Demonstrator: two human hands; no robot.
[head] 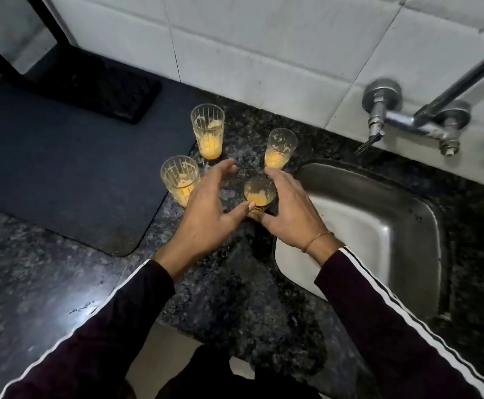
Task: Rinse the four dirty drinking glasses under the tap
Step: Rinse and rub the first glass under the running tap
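Note:
Several drinking glasses with yellow-orange residue stand on the dark granite counter left of the sink. The back glass (207,131) and the right-back glass (279,148) stand alone. A left glass (179,180) is just beside my left hand (206,214), whose fingers are spread and whose thumb touches the nearest glass (259,194). My right hand (289,208) wraps that nearest glass from the right. The tap (425,122) is on the tiled wall at the right, with no water running.
A steel sink (379,226) lies right of the glasses. A dark mat (76,174) covers the counter on the left, with a black object (99,84) at its back edge. White tiles form the back wall. The counter's front edge is below my arms.

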